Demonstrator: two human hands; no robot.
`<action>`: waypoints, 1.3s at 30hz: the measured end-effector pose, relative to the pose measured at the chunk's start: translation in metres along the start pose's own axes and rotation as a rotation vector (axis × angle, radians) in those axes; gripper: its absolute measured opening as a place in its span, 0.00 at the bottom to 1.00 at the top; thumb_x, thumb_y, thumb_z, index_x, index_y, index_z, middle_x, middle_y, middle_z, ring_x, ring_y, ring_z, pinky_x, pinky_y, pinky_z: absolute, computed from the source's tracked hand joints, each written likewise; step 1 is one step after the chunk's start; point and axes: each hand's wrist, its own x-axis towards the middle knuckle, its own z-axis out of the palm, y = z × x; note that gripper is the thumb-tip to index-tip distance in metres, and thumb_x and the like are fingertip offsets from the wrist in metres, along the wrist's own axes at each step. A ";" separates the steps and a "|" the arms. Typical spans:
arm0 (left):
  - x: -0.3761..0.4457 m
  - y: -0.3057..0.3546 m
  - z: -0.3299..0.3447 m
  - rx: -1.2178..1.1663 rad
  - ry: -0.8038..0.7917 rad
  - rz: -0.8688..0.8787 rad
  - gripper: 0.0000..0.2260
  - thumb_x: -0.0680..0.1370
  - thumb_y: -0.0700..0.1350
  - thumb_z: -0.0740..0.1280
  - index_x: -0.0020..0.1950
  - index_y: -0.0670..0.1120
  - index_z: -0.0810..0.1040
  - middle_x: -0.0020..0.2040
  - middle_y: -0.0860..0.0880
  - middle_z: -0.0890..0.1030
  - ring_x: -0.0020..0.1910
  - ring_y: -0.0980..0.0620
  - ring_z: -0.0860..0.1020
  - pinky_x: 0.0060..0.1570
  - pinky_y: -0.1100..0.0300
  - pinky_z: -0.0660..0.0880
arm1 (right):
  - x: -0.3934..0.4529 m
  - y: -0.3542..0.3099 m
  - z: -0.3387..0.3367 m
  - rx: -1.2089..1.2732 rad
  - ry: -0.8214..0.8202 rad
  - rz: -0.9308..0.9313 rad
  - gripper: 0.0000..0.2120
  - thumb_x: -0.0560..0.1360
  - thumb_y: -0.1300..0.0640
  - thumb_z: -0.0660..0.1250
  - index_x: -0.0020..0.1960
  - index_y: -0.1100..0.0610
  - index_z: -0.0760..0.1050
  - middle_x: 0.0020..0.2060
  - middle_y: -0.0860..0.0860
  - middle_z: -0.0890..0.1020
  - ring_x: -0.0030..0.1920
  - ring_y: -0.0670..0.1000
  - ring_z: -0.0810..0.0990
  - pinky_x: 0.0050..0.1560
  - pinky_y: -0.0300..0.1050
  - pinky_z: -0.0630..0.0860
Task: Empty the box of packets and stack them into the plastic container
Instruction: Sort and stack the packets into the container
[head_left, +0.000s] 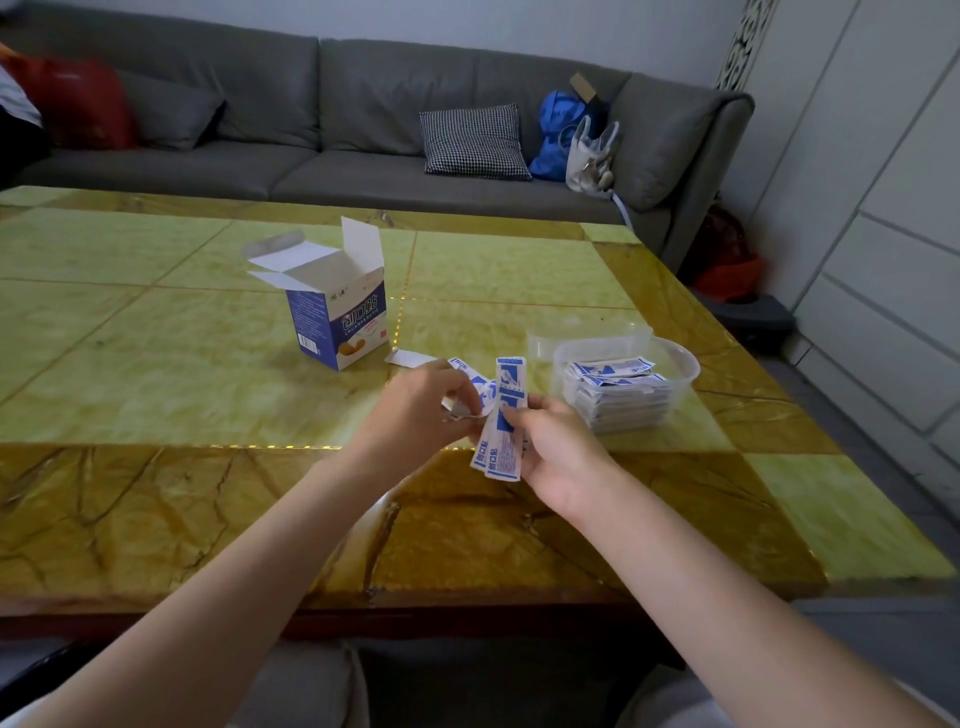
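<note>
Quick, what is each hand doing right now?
Left hand: closed, pinching a few loose packets.
Right hand: closed, holding a bunch of packets upright.

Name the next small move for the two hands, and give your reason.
Probably square up the packets held between the left hand and right hand, then lay them on the stack in the plastic container: they are fanned and crooked, the stack lies flat.

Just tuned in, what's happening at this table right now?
A person is sorting blue-and-white paper packets held in both hands, left hand and right hand, above the green marble table. The open blue-and-white cardboard box stands upright behind. The clear plastic container to the right already holds a stack of packets.
</note>
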 end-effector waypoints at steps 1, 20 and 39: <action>-0.001 0.000 -0.001 0.019 0.002 0.030 0.04 0.69 0.40 0.74 0.42 0.42 0.81 0.43 0.49 0.77 0.39 0.50 0.77 0.46 0.56 0.78 | 0.001 -0.001 0.000 0.011 0.003 -0.005 0.11 0.79 0.68 0.56 0.60 0.63 0.69 0.47 0.57 0.79 0.50 0.57 0.80 0.54 0.55 0.77; -0.012 0.010 -0.001 0.294 -0.037 0.418 0.07 0.65 0.39 0.67 0.40 0.44 0.82 0.46 0.48 0.81 0.35 0.51 0.81 0.38 0.65 0.72 | 0.005 -0.008 -0.003 0.104 -0.081 -0.005 0.14 0.76 0.70 0.60 0.60 0.64 0.71 0.41 0.58 0.79 0.38 0.54 0.79 0.32 0.45 0.78; -0.009 0.004 -0.017 -0.895 -0.046 -0.488 0.05 0.77 0.40 0.63 0.52 0.43 0.75 0.48 0.46 0.80 0.42 0.53 0.80 0.40 0.65 0.80 | -0.004 -0.013 0.007 -0.584 -0.038 -0.430 0.07 0.73 0.63 0.68 0.49 0.53 0.75 0.48 0.49 0.81 0.48 0.49 0.80 0.48 0.45 0.78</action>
